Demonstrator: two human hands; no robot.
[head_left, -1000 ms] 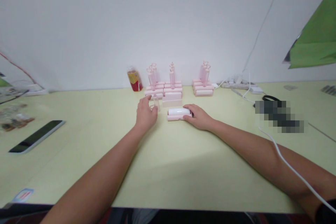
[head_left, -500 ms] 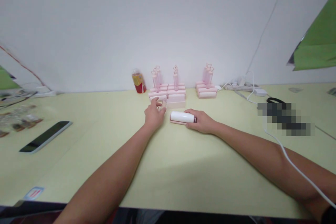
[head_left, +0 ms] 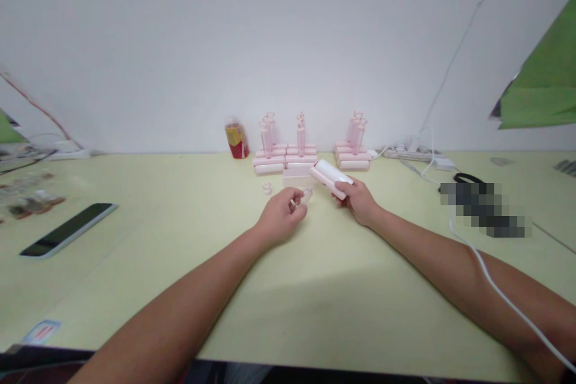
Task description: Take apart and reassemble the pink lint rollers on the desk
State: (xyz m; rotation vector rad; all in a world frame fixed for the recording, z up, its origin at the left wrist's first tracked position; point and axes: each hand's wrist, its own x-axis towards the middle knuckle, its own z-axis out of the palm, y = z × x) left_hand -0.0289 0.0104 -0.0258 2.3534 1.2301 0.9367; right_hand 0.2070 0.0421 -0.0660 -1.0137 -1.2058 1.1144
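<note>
My right hand (head_left: 355, 199) grips a white and pink cylindrical case (head_left: 332, 176), raised off the table and tilted, its far end pointing up and left. My left hand (head_left: 282, 215) pinches a small clear tube-like piece (head_left: 306, 194) between thumb and fingers, just left of the case. A little pink heart-shaped cap (head_left: 267, 188) lies on the table beyond the left hand. Behind the hands is a pale pink box (head_left: 297, 178). Further back, pink and white cases (head_left: 270, 166) lie in rows, with slim pink tubes (head_left: 301, 139) topped by loops standing on them.
Another group of pink cases (head_left: 354, 164) sits right of centre near the wall. A red and yellow packet (head_left: 236, 139) stands at the back. On the left lies a dark-screened phone (head_left: 69, 229). A white cable (head_left: 483, 267) runs over my right arm from a power strip (head_left: 411, 155).
The right hand has lifted and tilted the case. My left hand has moved right and nearer with the clear piece, and the heart-shaped cap now shows on the table.
</note>
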